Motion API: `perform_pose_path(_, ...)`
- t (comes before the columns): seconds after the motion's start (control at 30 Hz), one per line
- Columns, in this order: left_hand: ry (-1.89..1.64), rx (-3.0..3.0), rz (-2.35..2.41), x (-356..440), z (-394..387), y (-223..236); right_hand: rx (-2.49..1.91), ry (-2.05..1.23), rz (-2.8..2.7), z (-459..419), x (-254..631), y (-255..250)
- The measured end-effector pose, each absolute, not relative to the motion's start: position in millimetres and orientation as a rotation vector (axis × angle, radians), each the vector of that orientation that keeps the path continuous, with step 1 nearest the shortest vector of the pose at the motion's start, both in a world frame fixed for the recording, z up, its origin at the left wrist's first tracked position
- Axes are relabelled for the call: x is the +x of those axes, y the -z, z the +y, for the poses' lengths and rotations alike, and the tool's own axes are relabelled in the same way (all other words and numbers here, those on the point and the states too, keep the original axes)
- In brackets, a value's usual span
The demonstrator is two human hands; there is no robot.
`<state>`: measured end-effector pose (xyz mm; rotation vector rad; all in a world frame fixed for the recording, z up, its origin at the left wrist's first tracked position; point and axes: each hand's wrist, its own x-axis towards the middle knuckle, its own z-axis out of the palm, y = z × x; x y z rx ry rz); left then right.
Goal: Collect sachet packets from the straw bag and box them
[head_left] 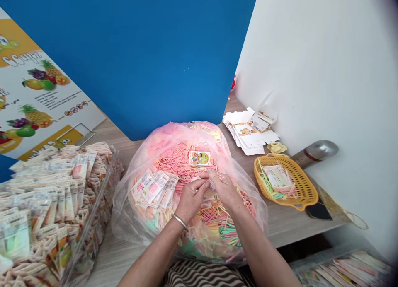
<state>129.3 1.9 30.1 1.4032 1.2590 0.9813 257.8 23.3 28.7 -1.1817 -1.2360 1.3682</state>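
Note:
My left hand (192,197), with a silvery bangle at the wrist, and my right hand (224,190) meet over a big see-through plastic bag (245,177). Both are closed, fingertips pinched together on a small clear packet (212,185), mostly hidden by the fingers. Beneath them the bag is full of thin pink, yellow and green sticks (169,156). On the sticks just beyond my fingers lies a printed packet (200,158) with a cartoon face. Left of my left hand, several filled packets (157,185) lie fanned out on the sticks.
At left stands a clear bin (88,225) heaped with filled packets, a printed carton (46,88) behind it. On the right are flattened white boxes (248,131), a yellow basket (303,187) with sticks and packets, and a metal flask (315,152). A blue panel (149,59) rises behind.

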Motion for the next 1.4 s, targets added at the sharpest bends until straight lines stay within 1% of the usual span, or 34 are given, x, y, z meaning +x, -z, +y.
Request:
perform_pose_path(0.07, -1.005, 1.379, 1.21, 131, 1, -25, -1.154, -1.315, -1.331, 23, 262, -32)
perform_pose_path(0.23, -1.113, 1.221, 1.182, 138, -4, -17, -1.178, -1.018, -1.541, 14, 264, -46)
perform_pose_path(0.33, -1.181, 1.215, 1.231, 134, -10, -26, -1.084, -1.035, -1.709, 11, 261, -50)
perform_pose_path(0.4, -1.242, 1.237, 1.344, 122, -15, -40, -1.042, -1.088, -1.638, 16, 257, -49)
perform_pose_path(0.43, -1.277, 1.246, 1.41, 113, -17, -47, -1.051, -1.054, -1.614, 21, 254, -48)
perform_pose_path(0.47, -1.311, 1.253, 1.473, 101, -19, -55, -1.078, -0.972, -1.643, 28, 250, -45)
perform_pose_path(0.53, -1.383, 1.263, 1.603, 74, -23, -68, -1.165, -0.708, -1.845, 45, 239, -37)
perform_pose_path(0.63, -1.507, 1.24, 1.778, 30, -24, -73, -1.353, -0.34, -2.167, 68, 214, -19)
perform_pose_path(0.73, -1.596, 1.14, 1.834, -1, -20, -62, -1.466, -0.195, -2.331, 85, 187, -1)
perform_pose_path(0.83, -1.642, 1.035, 1.766, -14, -15, -48, -1.524, -0.166, -2.409, 95, 168, 13)
perform_pose_path(0.9, -1.61, 1.025, 1.784, -17, -13, -42, -1.564, -0.149, -2.433, 98, 160, 20)
perform_pose_path(0.97, -1.496, 1.093, 1.888, -17, -9, -38, -1.585, -0.119, -2.446, 99, 156, 24)
perform_pose_path(1.1, -1.158, 1.381, 2.043, -20, 0, -28, -1.577, -0.108, -2.455, 97, 157, 28)
perform_pose_path(1.17, -1.087, 1.502, 2.059, -21, 4, -24, -1.579, -0.114, -2.413, 97, 160, 26)
perform_pose_path(1.3, -1.202, 1.719, 2.2, -17, 0, -28, -1.555, -0.155, -2.21, 98, 170, 11)
perform_pose_path(1.37, -1.347, 1.82, 2.233, -8, -6, -39, -1.511, -0.294, -2.088, 95, 178, -1)
perform_pose_path(1.4, -1.427, 1.837, 2.187, -1, -9, -45, -1.466, -0.426, -2.025, 92, 183, -8)
